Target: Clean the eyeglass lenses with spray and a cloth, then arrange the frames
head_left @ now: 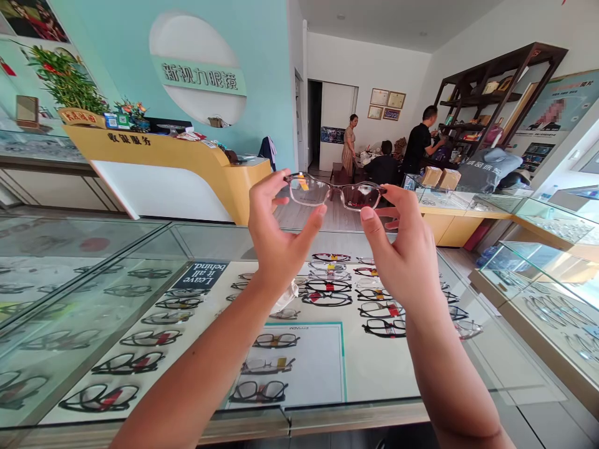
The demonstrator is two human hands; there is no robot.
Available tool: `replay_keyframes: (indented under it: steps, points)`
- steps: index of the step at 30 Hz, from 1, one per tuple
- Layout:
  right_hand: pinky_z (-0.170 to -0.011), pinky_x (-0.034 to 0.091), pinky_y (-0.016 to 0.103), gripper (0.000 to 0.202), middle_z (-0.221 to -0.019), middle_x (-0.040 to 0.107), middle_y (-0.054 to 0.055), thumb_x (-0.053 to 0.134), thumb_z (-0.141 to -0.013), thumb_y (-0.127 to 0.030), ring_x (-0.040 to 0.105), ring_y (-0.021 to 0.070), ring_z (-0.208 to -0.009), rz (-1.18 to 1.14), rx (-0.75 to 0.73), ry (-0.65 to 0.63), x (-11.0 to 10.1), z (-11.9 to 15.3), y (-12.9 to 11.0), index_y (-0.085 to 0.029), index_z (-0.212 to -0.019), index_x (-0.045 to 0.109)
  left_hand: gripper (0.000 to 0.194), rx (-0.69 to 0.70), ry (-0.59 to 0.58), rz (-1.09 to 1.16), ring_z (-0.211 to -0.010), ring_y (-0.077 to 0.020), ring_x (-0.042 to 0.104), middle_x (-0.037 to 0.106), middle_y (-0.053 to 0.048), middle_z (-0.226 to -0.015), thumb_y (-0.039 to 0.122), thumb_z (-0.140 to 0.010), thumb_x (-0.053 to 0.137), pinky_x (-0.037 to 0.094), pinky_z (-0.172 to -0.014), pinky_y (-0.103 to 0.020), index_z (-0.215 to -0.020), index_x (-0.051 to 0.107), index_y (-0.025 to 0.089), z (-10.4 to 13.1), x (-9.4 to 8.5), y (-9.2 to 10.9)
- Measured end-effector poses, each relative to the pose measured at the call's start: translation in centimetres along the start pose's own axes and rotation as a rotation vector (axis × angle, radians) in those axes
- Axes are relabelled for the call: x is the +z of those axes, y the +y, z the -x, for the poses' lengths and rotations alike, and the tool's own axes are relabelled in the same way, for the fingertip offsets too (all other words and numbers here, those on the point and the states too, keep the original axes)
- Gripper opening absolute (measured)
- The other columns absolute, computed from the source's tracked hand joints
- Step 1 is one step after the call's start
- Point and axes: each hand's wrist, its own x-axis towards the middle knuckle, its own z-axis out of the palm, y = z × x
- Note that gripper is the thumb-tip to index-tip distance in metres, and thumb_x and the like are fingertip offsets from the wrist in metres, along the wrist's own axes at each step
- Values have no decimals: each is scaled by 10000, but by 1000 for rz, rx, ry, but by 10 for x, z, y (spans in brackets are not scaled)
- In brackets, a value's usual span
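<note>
A pair of eyeglasses (335, 191) is held up in the air with both hands, its lenses facing me. Dark trim runs along the top of the frame, and an orange sticker shows on the left lens. My left hand (281, 227) grips the left end of the frame between thumb and fingers. At the right end, my right hand (397, 237) does the same, the thumb near the lower rim. Below both hands, a glass display case (309, 405) holds several rows of eyeglasses (327, 285). A white crumpled-looking item (286, 298) is partly hidden behind my left forearm.
A yellow and white counter (187, 168) stands at the back left. Further glass cases (552, 299) run along the right. Several people are in the back, among them a person in black (418, 143) by a dark wooden shelf (491, 93). Small boxes (449, 179) stand on a counter.
</note>
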Motion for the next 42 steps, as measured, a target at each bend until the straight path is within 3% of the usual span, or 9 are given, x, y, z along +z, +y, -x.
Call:
replay_keyframes:
  steps: [4,7,16,24,30,36,42]
  points:
    - [-959,626,541,510,-1537,683,171,533,-1117,-584,761,323,-1198,-28,-68,-27,2,3,-3,-289,-1533,533,777,-51,16,34,-1469,-361,633,623,-140,-1583,603,-866,914,567,-1108,-580,-1490,523,355,-2,1,-4]
    - [-970,636,542,502,-1567,666,163,552,-1114,-544,758,319,-1210,-29,-93,-9,4,4,-5,-292,-1548,535,755,-48,40,28,-1482,-364,631,618,-144,-1588,626,-878,895,577,-1090,-593,-1476,512,368,-3,1,-6]
    - [-933,636,475,352,-1421,735,129,527,-1127,-478,761,267,-1141,-106,-105,156,7,2,-7,-277,-1385,657,695,4,44,28,-1487,-377,637,613,-131,-1556,688,-939,790,622,-1017,-588,-1488,464,412,-8,0,-20]
    - [-976,647,497,313,-1359,780,117,577,-1111,-470,772,269,-1155,-185,-70,214,6,3,-10,-267,-1296,727,631,-38,-15,116,-1431,-370,680,636,-115,-1540,687,-951,775,619,-1024,-611,-1451,479,441,-8,-1,-17]
    - [-909,669,490,369,-1333,788,112,545,-1123,-527,791,245,-1006,-267,-39,151,7,5,-11,-280,-1326,728,677,-76,-85,157,-1417,-363,683,627,-117,-1533,766,-943,730,623,-1041,-570,-1458,462,420,-6,1,-20]
    - [-887,674,486,409,-1335,792,113,562,-1111,-566,783,242,-979,-313,-19,76,4,5,-13,-289,-1359,732,739,-136,-143,219,-1452,-361,660,599,-137,-1562,795,-913,748,625,-1038,-514,-1455,459,385,-5,3,-24]
    - [-879,674,502,402,-1081,827,65,584,-1097,-605,776,232,-871,-378,-8,35,0,5,-14,-291,-1267,769,741,-160,-157,276,-1450,-359,667,646,-148,-1526,807,-876,784,600,-1095,-541,-1386,495,353,-3,5,-24]
